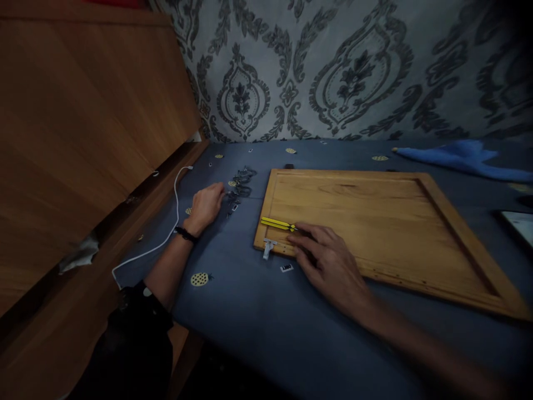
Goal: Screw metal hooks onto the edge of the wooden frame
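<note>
My left hand [205, 205], with a dark band at the wrist, reaches to a pile of small metal hardware [242, 189] on the blue cloth. Its fingers are curled together at the pile's edge; what they hold, if anything, is hidden. My right hand [328, 264] rests over the near left part of a framed wooden panel [350, 205]. Its fingers close on the shaft of a yellow and black screwdriver [277, 224], whose handle points left. Just below the handle, a metal hinge [268, 248] sits at the panel's near left corner and overhangs the edge.
A white cable [176, 194] runs along the left side of the cloth, beside a large wooden cabinet [91, 122]. A blue cloth item [458, 158] lies at the back right. A dark-edged flat object [518, 225] is at the right. Patterned wall stands behind.
</note>
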`<state>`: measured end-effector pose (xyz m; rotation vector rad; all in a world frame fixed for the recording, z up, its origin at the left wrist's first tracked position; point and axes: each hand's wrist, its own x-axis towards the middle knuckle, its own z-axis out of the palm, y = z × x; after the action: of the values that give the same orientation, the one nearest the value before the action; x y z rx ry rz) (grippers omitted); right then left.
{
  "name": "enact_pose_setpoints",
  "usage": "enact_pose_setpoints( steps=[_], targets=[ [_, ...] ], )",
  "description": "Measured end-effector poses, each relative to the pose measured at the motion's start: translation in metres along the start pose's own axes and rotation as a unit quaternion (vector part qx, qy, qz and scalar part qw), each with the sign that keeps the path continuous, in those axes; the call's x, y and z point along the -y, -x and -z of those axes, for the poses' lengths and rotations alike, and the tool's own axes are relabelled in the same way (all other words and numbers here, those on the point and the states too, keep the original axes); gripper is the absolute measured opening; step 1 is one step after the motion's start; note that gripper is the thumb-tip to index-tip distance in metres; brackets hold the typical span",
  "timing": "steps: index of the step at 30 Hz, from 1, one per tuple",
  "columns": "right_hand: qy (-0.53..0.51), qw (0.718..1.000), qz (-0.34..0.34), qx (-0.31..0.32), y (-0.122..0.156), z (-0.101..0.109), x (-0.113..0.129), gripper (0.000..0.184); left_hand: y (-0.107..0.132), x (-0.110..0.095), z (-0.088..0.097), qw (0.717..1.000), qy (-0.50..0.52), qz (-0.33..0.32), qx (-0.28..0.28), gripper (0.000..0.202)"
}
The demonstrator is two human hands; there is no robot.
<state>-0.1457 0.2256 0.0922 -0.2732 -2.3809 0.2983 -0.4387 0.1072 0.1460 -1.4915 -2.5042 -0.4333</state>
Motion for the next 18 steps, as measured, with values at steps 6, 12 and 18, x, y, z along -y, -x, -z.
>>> enact_pose_setpoints(
  steps=[6, 12, 18],
  targets=[
    [-0.044, 0.999, -0.027, 0.001, -0.001, 0.007, 0.000, 0.029, 0.001, -0.003, -0.003, 1.000, -0.027, -0.012, -0.006, 0.019],
    [-0.042, 0.996, 0.001, 0.077, -0.064, 0.013, 0.006, 0.033, 0.000, -0.003, -0.003, 1.000, -0.026, -0.015, -0.003, 0.022],
    [0.015, 0.973, 0.010, 0.230, -0.155, -0.040, 0.020, 0.039, 0.001, -0.005, -0.002, 1.000, -0.020, -0.019, 0.002, 0.022]
  ],
)
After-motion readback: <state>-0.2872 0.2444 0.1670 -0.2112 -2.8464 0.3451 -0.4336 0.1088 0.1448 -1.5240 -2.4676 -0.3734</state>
